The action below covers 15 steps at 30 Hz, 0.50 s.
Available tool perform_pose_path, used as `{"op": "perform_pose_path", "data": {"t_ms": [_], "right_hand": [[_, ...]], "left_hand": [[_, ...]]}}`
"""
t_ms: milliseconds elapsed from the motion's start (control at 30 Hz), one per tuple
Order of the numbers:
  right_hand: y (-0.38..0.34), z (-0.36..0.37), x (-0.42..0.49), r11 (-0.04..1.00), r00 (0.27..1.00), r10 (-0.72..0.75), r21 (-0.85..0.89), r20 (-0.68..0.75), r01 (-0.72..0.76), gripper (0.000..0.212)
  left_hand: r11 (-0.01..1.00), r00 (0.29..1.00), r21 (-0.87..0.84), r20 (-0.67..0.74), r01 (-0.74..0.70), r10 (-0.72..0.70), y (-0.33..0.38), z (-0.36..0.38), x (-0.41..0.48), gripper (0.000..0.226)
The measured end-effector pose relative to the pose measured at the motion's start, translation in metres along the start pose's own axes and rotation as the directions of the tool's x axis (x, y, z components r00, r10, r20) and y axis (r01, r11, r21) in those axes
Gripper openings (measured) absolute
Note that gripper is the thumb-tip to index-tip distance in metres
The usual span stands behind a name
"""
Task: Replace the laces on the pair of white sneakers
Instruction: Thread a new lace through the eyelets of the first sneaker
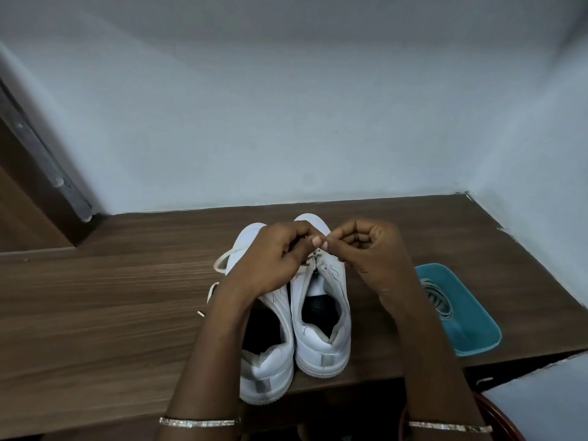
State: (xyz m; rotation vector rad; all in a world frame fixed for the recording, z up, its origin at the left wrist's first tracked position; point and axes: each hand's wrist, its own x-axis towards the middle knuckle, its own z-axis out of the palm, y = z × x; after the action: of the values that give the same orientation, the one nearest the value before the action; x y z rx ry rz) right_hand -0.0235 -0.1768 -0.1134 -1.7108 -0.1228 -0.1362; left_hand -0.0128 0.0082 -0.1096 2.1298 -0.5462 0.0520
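Table (95, 297), wood grain. Pair stands side by side, heels toward the person, toes toward the wall, so the long axis of each shoe runs straight away from the body.

Loose lace (217, 265): pale, trails off the left shoe (267, 370) onto the table at far left. It loops out and back, with one tip lying free.

Left hand (270, 259): hovers over the front of the left shoe and reaches across toward the right one. Fingers are curled. Thumb and forefinger pinch a pale lace (310, 259) that rises from the upper eyelets of the right shoe (321, 345).

Right hand (366, 253): over the right shoe's outer side, fingers curled. Thumb and forefinger are pinched tip to tip against the left hand's at the same spot. The strand there is mostly hidden, so the judgement is that it holds the same lace.

Both pinches meet above the right shoe's tongue, on its centre line. Any pull goes up and toward the body, along that axis.

Tray (477, 342), teal, just right of the pair and apart from it. Dark laces (436, 297) are coiled inside. The right hand is nearer to them.

Judgement: old laces are not fully out, and the dark ones are untouched.
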Motion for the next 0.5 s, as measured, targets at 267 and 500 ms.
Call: {"op": "perform_pose_path", "data": {"t_ms": [267, 500], "right_hand": [[0.004, -0.02, -0.002, 0.978, 0.985, 0.124, -0.184, 0.123, -0.101, 0.029], [0.005, -0.004, -0.004, 0.833, 0.961, 0.187, -0.552, 0.202, -0.046, 0.03]], "left_hand": [[0.988, 0.978, 0.005, -0.142, 0.154, -0.152, -0.008, -0.009, -0.003, 0.007], [0.995, 0.996, 0.051, 0.013, 0.086, -0.087, -0.002, 0.001, -0.002, 0.004]]}}
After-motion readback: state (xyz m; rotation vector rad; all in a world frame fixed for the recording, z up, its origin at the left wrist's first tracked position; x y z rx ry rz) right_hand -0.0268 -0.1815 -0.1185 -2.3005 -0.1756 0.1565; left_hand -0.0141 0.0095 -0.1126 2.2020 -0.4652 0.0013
